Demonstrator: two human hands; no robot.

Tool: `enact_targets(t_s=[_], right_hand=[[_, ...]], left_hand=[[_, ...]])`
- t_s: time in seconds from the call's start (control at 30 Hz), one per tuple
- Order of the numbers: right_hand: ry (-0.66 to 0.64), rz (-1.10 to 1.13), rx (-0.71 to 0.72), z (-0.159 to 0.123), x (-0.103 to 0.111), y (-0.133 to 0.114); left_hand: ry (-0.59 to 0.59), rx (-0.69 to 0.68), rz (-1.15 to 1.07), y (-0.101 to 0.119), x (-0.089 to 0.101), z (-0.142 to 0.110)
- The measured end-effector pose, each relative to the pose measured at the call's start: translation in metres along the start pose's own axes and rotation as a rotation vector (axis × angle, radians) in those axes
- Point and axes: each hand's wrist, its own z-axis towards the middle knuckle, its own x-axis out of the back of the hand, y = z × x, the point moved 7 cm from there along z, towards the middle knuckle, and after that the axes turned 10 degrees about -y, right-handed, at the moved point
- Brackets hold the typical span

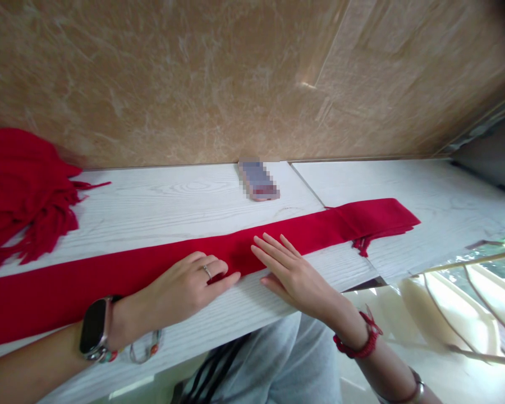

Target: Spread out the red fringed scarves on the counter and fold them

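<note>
A long red scarf (126, 266), folded into a flat strip, runs across the white table. Its right end is doubled over, and a small bunch of fringe hangs out there. My left hand (189, 286) rests on the strip's near half with loosely bent fingers; the thumb points right, apart from them, at the near edge. Just right of it, my right hand (288, 272) lies flat on the scarf, fingers stretched out and thumb over the table by the near edge. Neither hand visibly grips the cloth.
A heap of red fringed cloth (21, 191) sits at the table's far left. Against the brown marbled wall (193, 84) lies a phone (258, 179). The white table (172, 196) has a seam right of the phone. A pale chair (458, 303) stands at right.
</note>
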Motion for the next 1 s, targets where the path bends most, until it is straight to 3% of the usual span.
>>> enact_targets(t_s=[0.1, 0.27, 0.4, 0.5, 0.6, 0.77, 0.9, 1.0], right_hand=[[-0.093, 0.002, -0.063, 0.005, -0.008, -0.005], [-0.149, -0.039, -0.163, -0.008, -0.015, 0.012], [-0.120, -0.081, -0.305, -0.032, -0.008, 0.046], [-0.023, -0.083, -0.352, -0.031, 0.006, 0.051], [0.020, -0.061, -0.306, -0.006, 0.011, 0.031], [-0.078, -0.003, -0.099, 0.033, -0.010, -0.007], [-0.104, 0.014, -0.068, 0.035, -0.023, -0.007], [-0.078, 0.006, -0.051, 0.033, -0.021, -0.006]], left_hand=[[0.049, 0.109, -0.026, -0.010, -0.003, 0.001], [-0.071, 0.104, -0.029, -0.015, -0.019, 0.001], [-0.063, 0.112, -0.041, -0.016, -0.019, 0.001], [-0.033, 0.149, -0.033, -0.017, -0.017, 0.001], [-0.016, 0.200, -0.008, -0.020, -0.016, -0.003], [-0.069, 0.257, 0.008, -0.026, -0.020, -0.027], [-0.129, 0.275, -0.025, -0.026, -0.021, -0.053], [-0.154, 0.317, -0.049, -0.028, -0.019, -0.069]])
